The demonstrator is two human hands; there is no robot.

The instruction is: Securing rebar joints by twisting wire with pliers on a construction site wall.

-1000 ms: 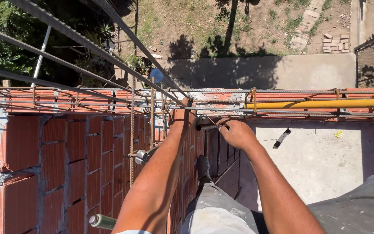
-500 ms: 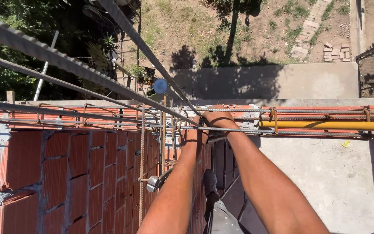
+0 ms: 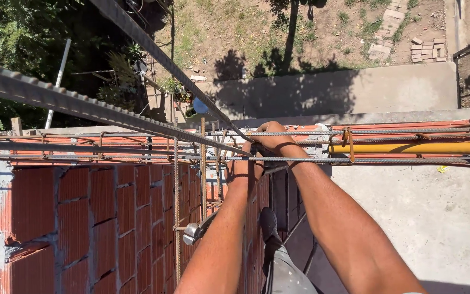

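Observation:
My right hand [image 3: 274,139] is curled over the horizontal steel rebar [image 3: 387,160] on top of the red brick wall [image 3: 82,218], where several bars cross. A small dark object shows under its fingers; I cannot tell what it is. My left hand [image 3: 240,166] reaches up just below and left of it, against the bars at the same crossing. Its fingers are hidden behind the steel. Two long ribbed bars [image 3: 82,104] slant in from the upper left and meet at that crossing.
A yellow pipe [image 3: 409,147] lies inside the rebar cage to the right, ringed by rusty wire stirrups [image 3: 348,145]. Vertical bars [image 3: 176,207] run down the wall face. My shoe [image 3: 267,223] and a concrete slab [image 3: 420,218] are far below, with a yard beyond.
My right hand has moved left from beside the wall onto the top bars next to the left hand. Both arms now stretch further forward, and the view has shifted slightly.

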